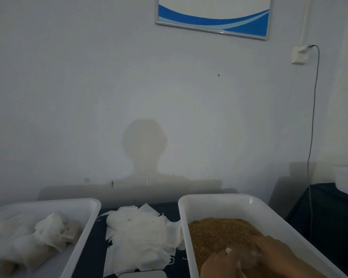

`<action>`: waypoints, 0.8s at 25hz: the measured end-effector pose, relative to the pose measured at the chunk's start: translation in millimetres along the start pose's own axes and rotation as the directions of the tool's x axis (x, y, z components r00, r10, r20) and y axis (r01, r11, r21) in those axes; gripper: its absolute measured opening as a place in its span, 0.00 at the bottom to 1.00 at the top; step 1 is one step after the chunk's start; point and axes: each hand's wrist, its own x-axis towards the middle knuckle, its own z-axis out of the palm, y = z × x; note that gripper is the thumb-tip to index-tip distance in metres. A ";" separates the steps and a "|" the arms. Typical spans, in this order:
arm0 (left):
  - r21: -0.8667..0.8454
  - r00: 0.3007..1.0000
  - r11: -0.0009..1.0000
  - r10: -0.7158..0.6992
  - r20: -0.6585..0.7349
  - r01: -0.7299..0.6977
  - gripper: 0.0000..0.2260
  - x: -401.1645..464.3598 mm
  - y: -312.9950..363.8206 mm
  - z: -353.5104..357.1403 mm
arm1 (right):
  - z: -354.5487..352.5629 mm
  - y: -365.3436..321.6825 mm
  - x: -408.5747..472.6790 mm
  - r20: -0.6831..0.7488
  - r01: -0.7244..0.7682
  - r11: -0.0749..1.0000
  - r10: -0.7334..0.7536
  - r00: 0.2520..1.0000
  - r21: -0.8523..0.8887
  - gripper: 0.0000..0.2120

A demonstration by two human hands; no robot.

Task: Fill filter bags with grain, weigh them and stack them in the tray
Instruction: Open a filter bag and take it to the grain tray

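Note:
A white tray (pixel 225 199) at the right holds brown grain (pixel 219 231). Both my hands are over the grain near the bottom edge. My left hand (pixel 217 263) and my right hand (pixel 277 253) hold a thin white filter bag (pixel 241 255) between them, low in the grain; the blur hides how the fingers lie. A loose pile of empty filter bags (pixel 141 235) lies on the dark table between the trays. The left white tray (pixel 84 207) holds several filled bags (pixel 48 235). The top edge of a scale (pixel 143 274) shows at the bottom.
The table (pixel 97 237) has a dark blue cover and stands against a pale wall. A cable (pixel 312 127) hangs from a wall socket at the right. A dark draped surface (pixel 329 207) with a white container stands to the right.

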 end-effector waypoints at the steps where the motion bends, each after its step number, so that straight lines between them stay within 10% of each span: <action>1: -0.029 0.998 0.997 -0.066 0.024 0.067 0.18 -1.8 2.2 -1.7 | 0.6 -5.2 6.2 0.005 -0.054 0.998 0.054 0.999 0.038 0.08; 20: -0.151 0.981 0.969 -0.195 0.020 0.196 0.03 18.0 -21.5 22.3 | -56.6 24.7 -25.9 0.018 -0.143 0.941 0.144 0.989 0.308 0.11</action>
